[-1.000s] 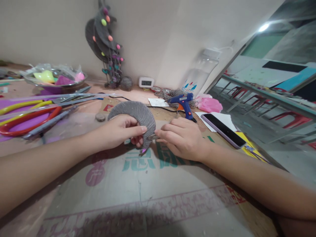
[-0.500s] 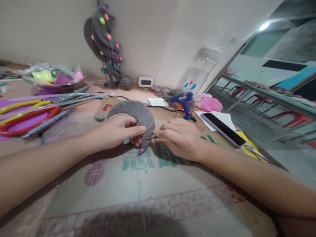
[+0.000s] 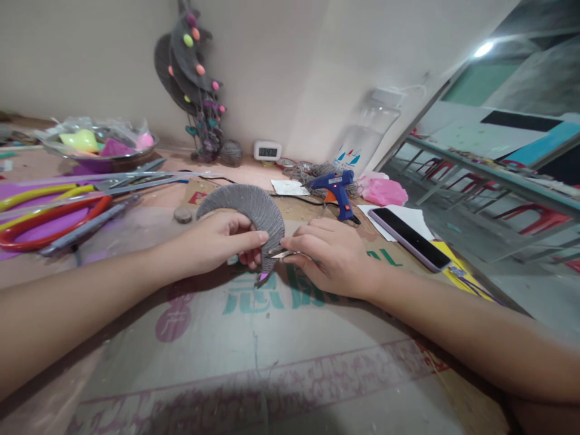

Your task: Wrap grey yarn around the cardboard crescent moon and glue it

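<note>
A crescent moon shape (image 3: 247,199) wrapped in grey yarn is held above the cardboard, its lower tip showing a bit of bare purple. My left hand (image 3: 224,240) grips it along the inner curve, thumb on the front and fingers behind. Close to the lower tip, my right hand (image 3: 333,257) pinches a slim, pointed metal tool that looks like tweezers (image 3: 278,255). The tool's point lies against the wrapped yarn; most of its length is hidden in my fingers.
Printed cardboard (image 3: 217,362) covers the tabletop. Behind my hands are a blue glue gun (image 3: 338,187), grey yarn and a small clock (image 3: 267,150). A phone (image 3: 408,238) lies at right; scissors (image 3: 99,211) and a metal bowl (image 3: 122,158) at left. Yarn-wrapped moons (image 3: 181,66) hang on the wall.
The bright point of the tool in my right hand now shows against the moon's lower end. That tip has shifted very slightly right; my left hand keeps its hold.
</note>
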Motion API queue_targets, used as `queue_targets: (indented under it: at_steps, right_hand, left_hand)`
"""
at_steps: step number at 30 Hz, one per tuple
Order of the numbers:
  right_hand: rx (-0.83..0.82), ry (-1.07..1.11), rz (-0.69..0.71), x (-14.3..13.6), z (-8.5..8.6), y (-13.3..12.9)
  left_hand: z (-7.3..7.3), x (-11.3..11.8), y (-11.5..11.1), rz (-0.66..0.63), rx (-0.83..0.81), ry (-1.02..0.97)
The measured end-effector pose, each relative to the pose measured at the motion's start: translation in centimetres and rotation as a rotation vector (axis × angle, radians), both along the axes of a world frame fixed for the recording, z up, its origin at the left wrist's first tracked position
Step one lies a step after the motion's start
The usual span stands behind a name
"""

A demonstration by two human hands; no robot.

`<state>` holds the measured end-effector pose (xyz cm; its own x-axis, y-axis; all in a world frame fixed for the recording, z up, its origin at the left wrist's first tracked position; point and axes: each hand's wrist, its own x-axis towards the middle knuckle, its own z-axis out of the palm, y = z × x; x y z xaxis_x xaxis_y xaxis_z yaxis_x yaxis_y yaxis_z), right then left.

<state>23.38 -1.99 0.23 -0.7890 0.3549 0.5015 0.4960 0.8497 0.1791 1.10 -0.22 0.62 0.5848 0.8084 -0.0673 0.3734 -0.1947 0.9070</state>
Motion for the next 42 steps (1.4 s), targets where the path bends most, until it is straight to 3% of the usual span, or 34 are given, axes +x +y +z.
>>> queue_targets:
  at_steps: [14, 24, 42]
  right_hand:
    - [0.010, -0.043, -0.015, 0.18, 0.25, 0.17]
    - [0.092, -0.057, 0.015, 0.01, 0.20, 0.19]
    - [0.094, -0.057, 0.038, 0.19, -0.12, 0.28]
  left_hand:
    - [-0.30, -0.06, 0.17, -0.017, -0.041, -0.030]
    - [0.05, 0.01, 0.01, -0.015, 0.020, 0.003]
    - [-0.06, -0.05, 0.09, -0.015, 0.114, 0.080]
